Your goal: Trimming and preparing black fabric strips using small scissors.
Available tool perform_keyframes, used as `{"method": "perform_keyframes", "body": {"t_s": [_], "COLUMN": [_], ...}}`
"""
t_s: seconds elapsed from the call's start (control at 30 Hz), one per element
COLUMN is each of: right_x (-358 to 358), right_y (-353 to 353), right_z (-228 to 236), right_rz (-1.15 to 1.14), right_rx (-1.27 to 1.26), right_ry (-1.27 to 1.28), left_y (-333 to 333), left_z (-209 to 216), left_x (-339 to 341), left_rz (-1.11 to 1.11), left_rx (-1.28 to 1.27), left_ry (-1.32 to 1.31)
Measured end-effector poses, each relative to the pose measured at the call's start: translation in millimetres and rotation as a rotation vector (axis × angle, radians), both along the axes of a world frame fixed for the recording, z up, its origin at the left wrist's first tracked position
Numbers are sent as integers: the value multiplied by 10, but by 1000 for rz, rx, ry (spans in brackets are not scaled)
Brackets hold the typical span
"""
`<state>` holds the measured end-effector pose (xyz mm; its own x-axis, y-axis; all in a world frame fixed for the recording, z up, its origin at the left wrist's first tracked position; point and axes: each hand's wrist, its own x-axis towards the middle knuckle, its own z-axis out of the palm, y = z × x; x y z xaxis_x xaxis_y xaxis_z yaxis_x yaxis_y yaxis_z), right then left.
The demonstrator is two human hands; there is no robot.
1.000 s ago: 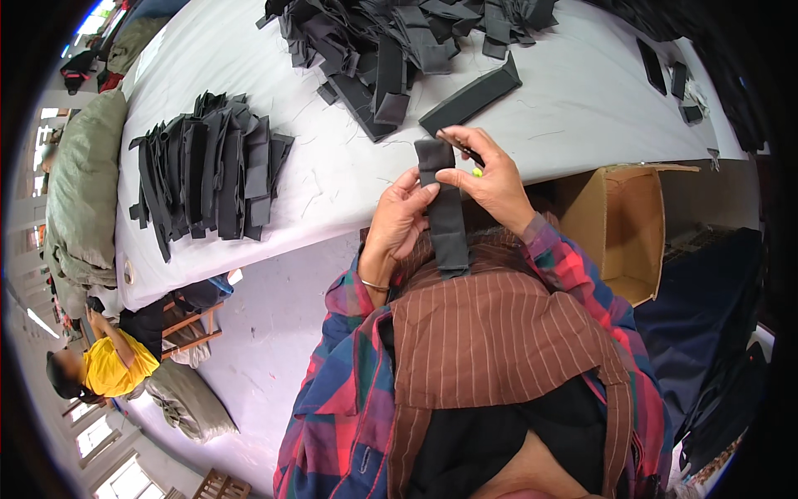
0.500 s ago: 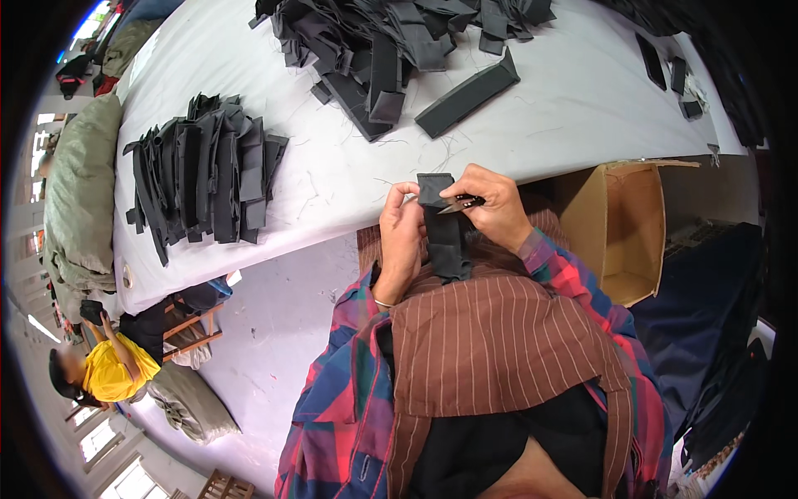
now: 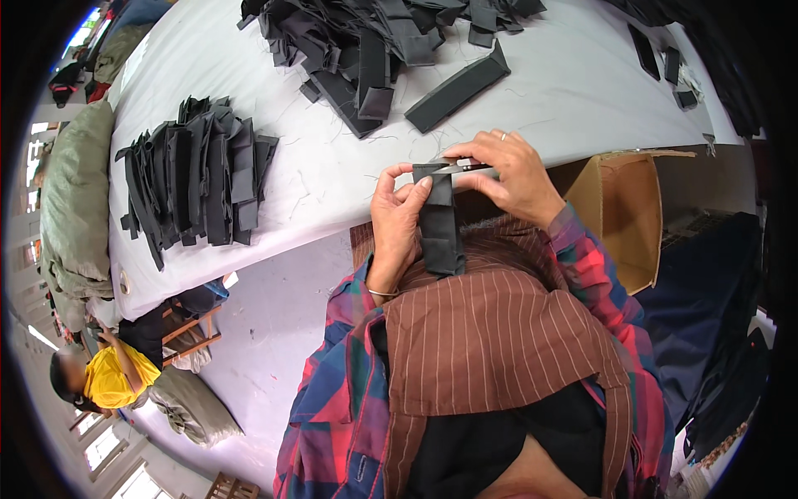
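I hold a dark grey fabric strip (image 3: pixel 439 224) upright in front of my chest, just near of the table edge. My left hand (image 3: pixel 397 218) pinches its left side, thumb and fingers closed on the cloth near the top. My right hand (image 3: pixel 505 176) is closed around a small pair of metal snips (image 3: pixel 462 166), whose blades lie across the strip's top edge, touching it. The strip hangs down from there over my brown striped apron (image 3: pixel 490 341).

The white table (image 3: pixel 316 166) spreads away beyond my hands. On its left part sits a neat row of the same dark strips (image 3: pixel 195 179), laid side by side. At the far middle lies a loose heap of dark fabric pieces (image 3: pixel 374 41), with one long folded piece (image 3: pixel 457 86) just right of it. To my right, below the table edge, stands an open cardboard box (image 3: pixel 632 208). Far down on the left, a person in a yellow shirt (image 3: pixel 104 378) sits on the floor.
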<state>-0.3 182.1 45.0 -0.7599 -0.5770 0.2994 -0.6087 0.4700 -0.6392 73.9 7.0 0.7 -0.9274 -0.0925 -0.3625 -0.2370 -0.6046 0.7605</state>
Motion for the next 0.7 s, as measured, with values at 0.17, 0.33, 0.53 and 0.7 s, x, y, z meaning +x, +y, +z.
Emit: {"method": "perform_keyframes", "body": {"t_s": [0.17,0.33,0.53,0.7], "right_x": [-114,-199,-252,-278], "right_y": [21,-17,-10,-9], "right_z": [27,-15,-30,-61], "right_rz": [24,78,112,109], "right_rx": [167,152,156,122], "right_ry": [266,353,356,359], "left_y": [17,13,6,3], "left_z": [15,51,23,29], "left_x": [-19,-28,-44,-66], "left_rz": [-39,-50,-39,-57], "left_rx": [-52,0,33,7], "left_ry": [-26,-34,-30,-43]}}
